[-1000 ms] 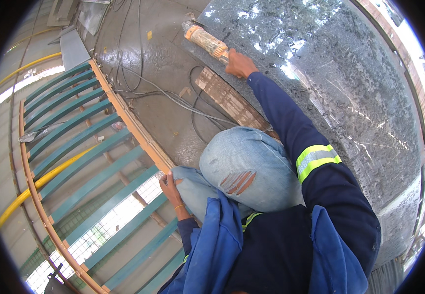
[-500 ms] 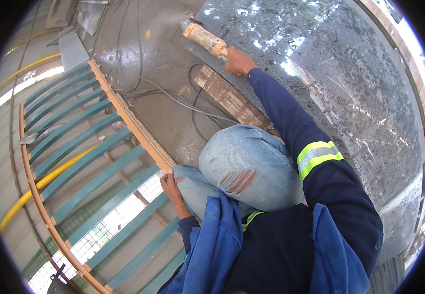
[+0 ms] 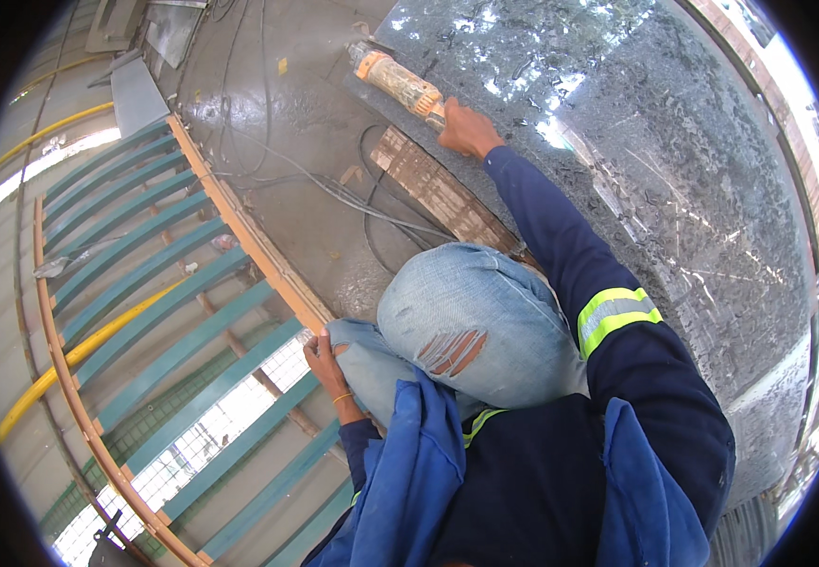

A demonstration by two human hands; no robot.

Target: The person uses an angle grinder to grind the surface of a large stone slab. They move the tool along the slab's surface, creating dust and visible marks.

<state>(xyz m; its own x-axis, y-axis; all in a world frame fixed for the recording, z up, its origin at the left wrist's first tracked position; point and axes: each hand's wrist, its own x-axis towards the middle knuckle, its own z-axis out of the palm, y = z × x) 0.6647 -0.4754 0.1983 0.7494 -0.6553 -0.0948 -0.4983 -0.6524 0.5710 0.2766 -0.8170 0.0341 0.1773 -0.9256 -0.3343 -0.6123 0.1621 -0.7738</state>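
Observation:
My right hand (image 3: 471, 130), on an outstretched arm, is closed round the rear handle of a dusty orange angle grinder (image 3: 398, 85). The grinder's head lies at the far left edge of a large dark stone slab (image 3: 655, 189), with pale spray or dust around it; its disc is hard to make out. Beside my bent knee, my left hand (image 3: 324, 364) is closed on the orange wooden rail (image 3: 239, 227) of a slatted frame. Some of its fingers are hidden.
Teal slats (image 3: 183, 269) span the frame on my left, with a yellow hose (image 3: 98, 350) beneath them. Grey cables (image 3: 334, 189) cross the wet floor (image 3: 324, 94). A weathered wooden beam (image 3: 443, 184) lies along the slab's near left edge.
The whole view has shifted slightly. My right hand and the grinder sit a little farther right and lower in the picture; both grips stay the same.

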